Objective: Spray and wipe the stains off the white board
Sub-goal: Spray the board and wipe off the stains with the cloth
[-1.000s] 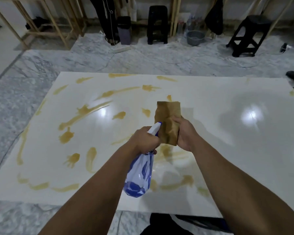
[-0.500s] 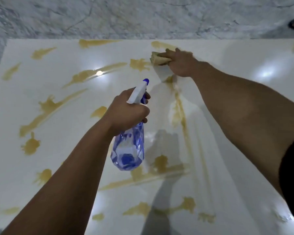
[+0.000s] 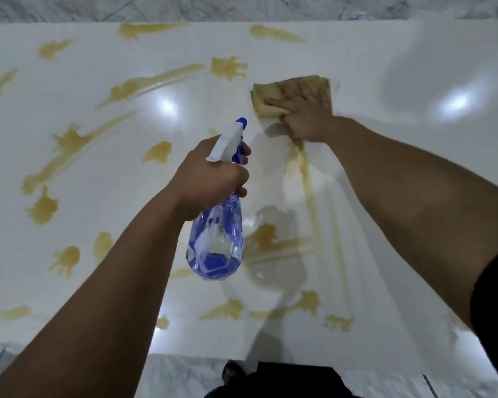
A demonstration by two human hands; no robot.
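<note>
White board (image 3: 385, 196) lies flat on the grey marble floor (image 3: 69, 7) and fills most of your view, glossy, with two bright light spots on it. Yellow-brown stains (image 3: 121, 89) cover the left half and the near middle: long streaks, short dabs, splats with ragged edges. Far right part looks clean and shiny. A thin smeared streak (image 3: 305, 173) runs from under your right wrist back toward you, paler than the other marks.

Your right hand (image 3: 305, 110) is out at the far middle of the board, palm down, fingers spread flat on a tan cloth (image 3: 266, 94). The cloth is folded, pressed onto the board, and blurred at its far edge.

Your left hand (image 3: 210, 179) is above the middle of the board, fingers wrapped tight round the neck of a spray bottle (image 3: 216, 242). The bottle is clear blue with a white head and blue nozzle pointing away from you. It hangs off the surface, its shadow just to the right.
</note>
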